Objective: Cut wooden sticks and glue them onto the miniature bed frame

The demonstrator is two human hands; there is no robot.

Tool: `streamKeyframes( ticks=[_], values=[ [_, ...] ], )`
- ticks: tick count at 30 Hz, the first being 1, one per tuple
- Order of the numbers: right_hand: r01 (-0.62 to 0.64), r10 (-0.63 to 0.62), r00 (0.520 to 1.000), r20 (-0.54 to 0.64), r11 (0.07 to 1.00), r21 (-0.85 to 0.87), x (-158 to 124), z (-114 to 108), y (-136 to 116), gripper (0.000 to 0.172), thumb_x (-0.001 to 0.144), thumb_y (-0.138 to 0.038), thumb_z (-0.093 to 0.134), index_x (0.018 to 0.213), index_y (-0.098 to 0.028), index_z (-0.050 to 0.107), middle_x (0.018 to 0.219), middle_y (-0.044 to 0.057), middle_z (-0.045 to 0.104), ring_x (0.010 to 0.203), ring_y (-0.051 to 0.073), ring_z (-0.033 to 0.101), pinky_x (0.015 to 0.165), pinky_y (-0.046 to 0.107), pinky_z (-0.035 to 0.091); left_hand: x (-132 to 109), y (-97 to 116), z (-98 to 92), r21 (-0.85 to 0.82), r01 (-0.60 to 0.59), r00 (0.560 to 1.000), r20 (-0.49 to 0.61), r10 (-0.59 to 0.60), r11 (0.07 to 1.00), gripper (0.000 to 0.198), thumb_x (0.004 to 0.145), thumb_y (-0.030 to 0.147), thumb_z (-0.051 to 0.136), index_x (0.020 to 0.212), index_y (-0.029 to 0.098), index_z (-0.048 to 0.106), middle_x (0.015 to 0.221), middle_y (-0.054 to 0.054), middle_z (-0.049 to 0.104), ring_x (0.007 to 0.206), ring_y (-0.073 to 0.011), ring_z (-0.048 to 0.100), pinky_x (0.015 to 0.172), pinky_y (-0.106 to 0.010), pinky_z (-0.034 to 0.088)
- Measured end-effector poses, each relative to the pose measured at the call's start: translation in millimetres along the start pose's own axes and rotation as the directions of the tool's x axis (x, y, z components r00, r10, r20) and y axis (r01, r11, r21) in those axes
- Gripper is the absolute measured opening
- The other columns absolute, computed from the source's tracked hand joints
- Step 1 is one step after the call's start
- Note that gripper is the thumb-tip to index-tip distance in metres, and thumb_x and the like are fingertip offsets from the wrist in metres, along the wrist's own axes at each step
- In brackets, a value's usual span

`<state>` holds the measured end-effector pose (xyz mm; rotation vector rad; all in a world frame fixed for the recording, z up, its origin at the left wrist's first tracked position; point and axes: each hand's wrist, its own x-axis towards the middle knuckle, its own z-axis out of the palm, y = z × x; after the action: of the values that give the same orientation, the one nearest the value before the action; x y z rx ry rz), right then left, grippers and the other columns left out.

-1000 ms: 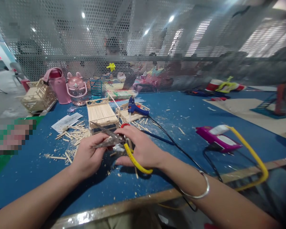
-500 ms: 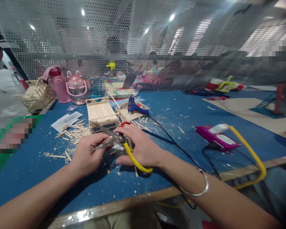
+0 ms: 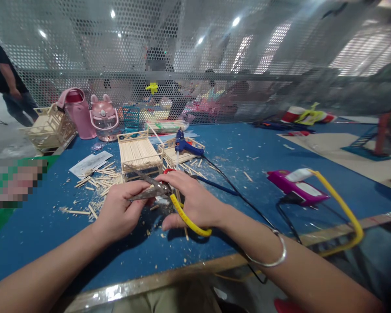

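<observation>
A blue table (image 3: 143,261) spreads below two bare hands. The right hand (image 3: 198,200) grips with its fingers, thumb spread away. The left hand (image 3: 119,213) has thumb and forefinger pressed together; what they pinch cannot be told. Beyond them stands a bed-like stick frame (image 3: 140,152). Scissors (image 3: 156,191), blades parted, lie between the hands, handles in the right. Smallest are stick offcuts (image 3: 106,172), scattered beside the frame.
</observation>
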<state>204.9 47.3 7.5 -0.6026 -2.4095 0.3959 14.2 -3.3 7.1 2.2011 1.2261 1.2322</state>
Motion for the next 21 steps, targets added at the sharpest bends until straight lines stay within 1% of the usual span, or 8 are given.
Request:
streamKeyframes(
  ticks=[6, 12, 16, 21],
  values=[
    [-0.002, 0.001, 1.000, -0.025, 1.000, -0.003, -2.2, 1.1, 1.5, 0.082, 0.054, -0.069, 0.066, 0.110, -0.010, 0.055, 0.098, 0.012, 0.062, 0.089, 0.023, 0.055, 0.081, 0.038, 0.045, -0.5, -1.3, 0.2, 0.028, -0.031, 1.000, 0.006, 0.030, 0.999, 0.019, 0.078, 0.007, 0.046, 0.068, 0.016, 0.059, 0.060, 0.002, 0.063, 0.056, -0.0089, 0.056, 0.055, -0.018, 0.040],
    [-0.051, 0.051, 0.998, -0.025, 0.999, 0.012, -2.3, 1.1, 1.4, 0.081, 0.051, -0.071, 0.066, 0.106, -0.012, 0.059, 0.090, 0.011, 0.063, 0.084, 0.022, 0.057, 0.075, 0.036, 0.047, -1.6, -3.6, 2.4, 0.037, -0.039, 0.999, -0.022, 0.040, 0.999, 0.022, 0.084, 0.014, 0.046, 0.067, 0.016, 0.060, 0.060, 0.001, 0.062, 0.055, -0.0084, 0.056, 0.054, -0.018, 0.039],
    [-0.030, 0.030, 0.998, -0.053, 1.000, 0.001, -2.1, 1.6, 1.3, 0.079, 0.052, -0.072, 0.064, 0.103, -0.012, 0.061, 0.087, 0.010, 0.064, 0.080, 0.021, 0.058, 0.073, 0.035, 0.048, -1.9, -1.5, 2.7, 0.030, -0.035, 0.999, -0.028, 0.036, 0.999, 0.022, 0.084, 0.014, 0.047, 0.066, 0.016, 0.059, 0.059, 0.001, 0.062, 0.055, -0.0085, 0.055, 0.054, -0.018, 0.039],
    [-0.005, 0.001, 0.997, -0.077, 0.998, -0.055, -4.1, 3.1, 4.2, 0.075, 0.057, -0.071, 0.062, 0.101, -0.010, 0.061, 0.084, 0.010, 0.066, 0.074, 0.020, 0.059, 0.068, 0.031, 0.048, -3.4, -1.1, 3.2, 0.034, -0.016, 0.999, -0.027, 0.017, 0.999, 0.023, 0.084, 0.015, 0.046, 0.066, 0.016, 0.060, 0.059, 0.001, 0.062, 0.054, -0.0095, 0.055, 0.052, -0.019, 0.039]
  ],
)
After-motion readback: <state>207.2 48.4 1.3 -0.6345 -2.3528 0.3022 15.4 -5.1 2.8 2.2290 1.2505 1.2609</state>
